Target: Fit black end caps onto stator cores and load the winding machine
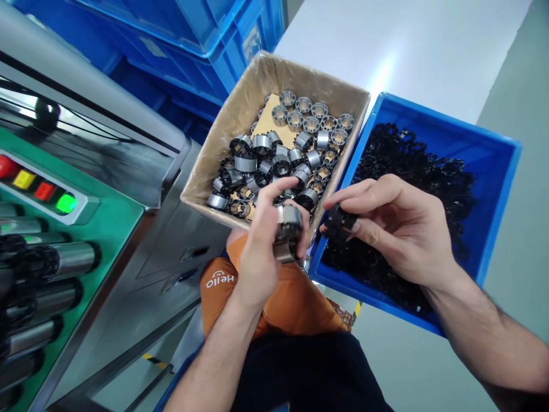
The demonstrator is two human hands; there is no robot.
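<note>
My left hand (pixel 268 234) is closed around silvery metal motor stator cores (pixel 289 220) with black trim; it looks like two, though motion blur and my fingers hide part of them. To its right, my right hand (pixel 394 229) pinches a black plastic ring-shaped part (pixel 340 222) between thumb and fingers, a short gap away from the stator cores. Beneath the left hand is a plastic-lined cardboard box (pixel 227 129) with many similar cores, some in rows, others heaped. Below the right hand lies a blue bin (pixel 500 189) holding a pile of black plastic parts (pixel 412 154).
At left stands a machine with a green top (pixel 124 212), a button strip (pixel 43 189) and rows of metal cylinders (pixel 72 260). Stacked blue crates (pixel 180 51) rise behind the box. A white table (pixel 412 46) extends at the back right. My orange-clad legs (pixel 295 303) are below.
</note>
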